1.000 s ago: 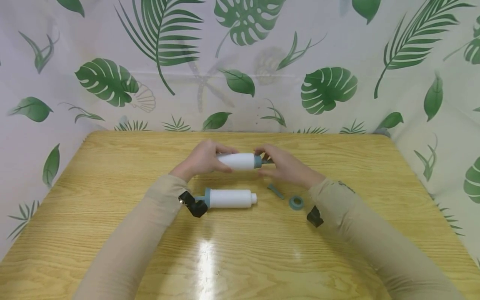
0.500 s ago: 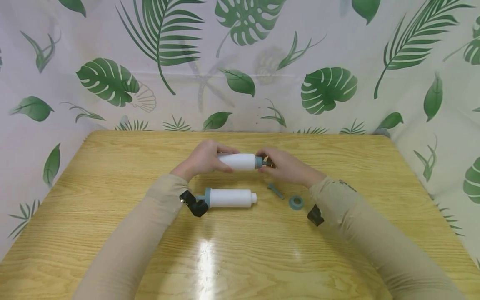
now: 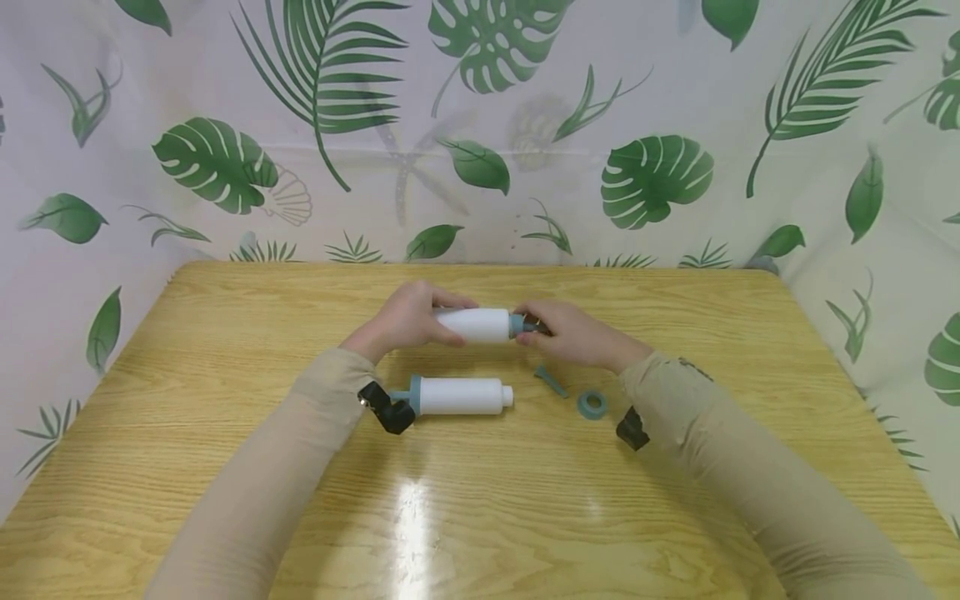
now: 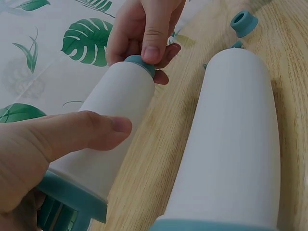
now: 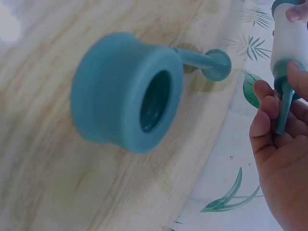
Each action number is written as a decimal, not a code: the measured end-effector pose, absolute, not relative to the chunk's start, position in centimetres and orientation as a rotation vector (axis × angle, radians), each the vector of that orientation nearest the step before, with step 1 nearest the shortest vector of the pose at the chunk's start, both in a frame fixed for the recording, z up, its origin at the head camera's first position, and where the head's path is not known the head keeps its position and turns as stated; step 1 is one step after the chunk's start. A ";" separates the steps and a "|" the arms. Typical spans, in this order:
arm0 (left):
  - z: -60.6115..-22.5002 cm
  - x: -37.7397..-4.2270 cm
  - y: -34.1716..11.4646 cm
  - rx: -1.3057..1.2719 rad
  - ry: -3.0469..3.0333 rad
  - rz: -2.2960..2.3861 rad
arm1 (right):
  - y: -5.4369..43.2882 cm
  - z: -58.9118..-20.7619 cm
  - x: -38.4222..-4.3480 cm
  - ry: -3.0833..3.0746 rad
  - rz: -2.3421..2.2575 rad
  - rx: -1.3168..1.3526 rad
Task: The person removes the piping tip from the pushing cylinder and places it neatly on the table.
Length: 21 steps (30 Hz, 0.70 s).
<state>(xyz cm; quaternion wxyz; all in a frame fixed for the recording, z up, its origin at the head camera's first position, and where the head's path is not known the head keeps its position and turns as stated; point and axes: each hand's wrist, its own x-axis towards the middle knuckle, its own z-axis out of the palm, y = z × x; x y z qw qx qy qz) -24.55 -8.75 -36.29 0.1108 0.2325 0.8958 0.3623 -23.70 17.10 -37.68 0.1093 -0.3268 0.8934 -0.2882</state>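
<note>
My left hand (image 3: 412, 315) grips a white syringe-like tube (image 3: 480, 325), thumb laid along its side. A teal end piece (image 4: 82, 197) with slots sits behind that hand in the left wrist view. At the tube's right end my right hand (image 3: 570, 332) pinches a teal ring cap (image 3: 517, 325) between thumb and fingers. From the cap a thin teal nozzle (image 5: 285, 110) sticks out over the palm in the right wrist view. Lying just in front of both hands is a second white tube (image 3: 461, 397) with a teal end and a bare white neck.
A loose teal ring cap (image 3: 592, 405) and a small teal nozzle (image 3: 552, 382) lie on the wooden table (image 3: 495, 500) to the right of the second tube. Behind the table hangs a leaf-printed cloth (image 3: 555, 208).
My right hand's fingers have shifted and drawn closer around the ring cap and nozzle. My left hand and the tube stay almost in place.
</note>
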 end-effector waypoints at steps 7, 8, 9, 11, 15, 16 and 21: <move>-36.3 -24.6 -8.7 0.675 2.629 1.038 | 17.1 -37.5 -23.8 2.621 -0.849 -0.916; -36.3 -24.6 -8.7 0.674 2.629 1.034 | 17.1 -37.5 -23.8 2.614 -0.848 -0.915; -36.3 -24.7 -8.7 0.670 2.629 1.031 | 17.2 -37.5 -23.8 2.607 -0.846 -0.919; -36.3 -24.7 -8.7 0.671 2.633 1.025 | 17.2 -37.5 -23.9 2.596 -0.841 -0.941; -36.4 -24.8 -8.6 0.678 2.646 1.019 | 17.1 -37.6 -23.9 2.596 -0.843 -0.975; -36.4 -24.9 -8.6 0.681 2.649 1.022 | 17.0 -37.6 -24.0 2.604 -0.843 -0.965; -36.5 -25.1 -8.6 0.682 2.644 1.043 | 16.9 -37.7 -24.2 2.656 -0.831 -0.918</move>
